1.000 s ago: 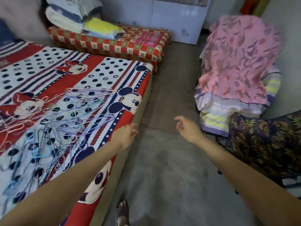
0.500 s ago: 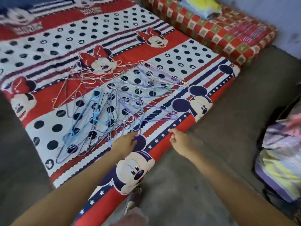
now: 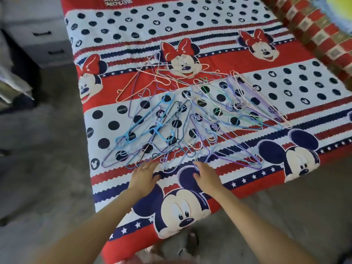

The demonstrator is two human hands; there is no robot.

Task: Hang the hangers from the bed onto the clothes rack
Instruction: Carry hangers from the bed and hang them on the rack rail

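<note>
Drawers (image 3: 45,42) sitting at far left beside bare floor, well apart from the work. Reaching forward over the near edge of the bed (image 3: 247,180), left hand (image 3: 143,175) lying with fingers straight and relaxed, grasping nothing, fingertips just touching the closest blue hanger wire. Hangers (image 3: 190,119) lying in one tangled pile across the middle of the cartoon-print cover: pale pink and orange ones toward the far side, blue, black and purple ones nearer, purple ones fanning out to the right. Right hand (image 3: 206,177) likewise stretching out flat and released, holding nothing, fingertips at the near fringe of the purple wires. Patchwork quilt (image 3: 312,35) running along the far right corner. Clothes rack not showing anywhere in view.

Judging the step: beginning the first pickup, with none of the pile yet lifted. Doing it well probably meaning working from the near edge, picking out hooks rather than shoulders, gathering a few hangers with hooks facing the same way, and lifting slowly so crossed wires slide free instead of dragging the rest off the bed. Risking, otherwise, snagged hooks and a clump falling to the floor. Keeping one hand pinning the pile while the other draws out likely helping.
</note>
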